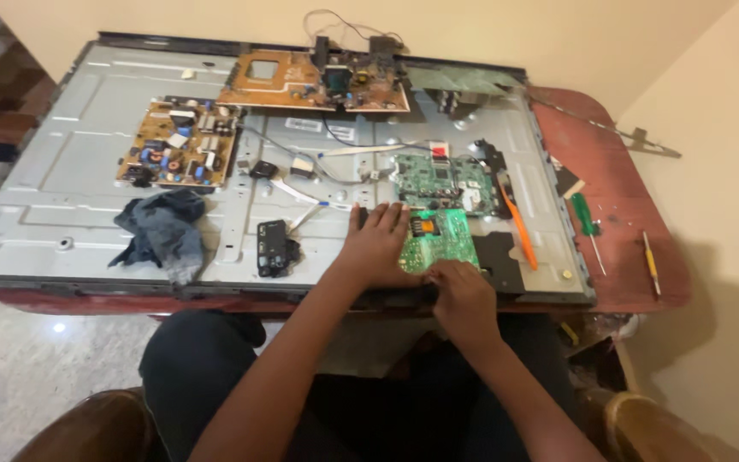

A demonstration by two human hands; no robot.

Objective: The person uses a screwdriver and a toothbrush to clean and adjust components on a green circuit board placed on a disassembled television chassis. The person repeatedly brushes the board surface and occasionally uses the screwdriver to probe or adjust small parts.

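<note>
A small green circuit board (pixel 445 238) lies on the grey metal back panel of a flat screen (pixel 87 162), near its front edge. My left hand (pixel 375 244) rests flat on the panel, fingers spread, touching the board's left edge. My right hand (pixel 462 291) is curled at the board's near right corner, fingertips pressing on it. Whether it pinches anything is hidden. A larger green main board (pixel 442 181) sits just behind.
A power board (pixel 177 144) and a brown board (pixel 310 81) lie farther back. A dark cloth (pixel 164 229) and a small black module (pixel 274 248) are to the left. An orange pry tool (pixel 519 227), green screwdriver (pixel 588 221) and yellow tool (pixel 650 261) lie right, on the red table (pixel 617 180).
</note>
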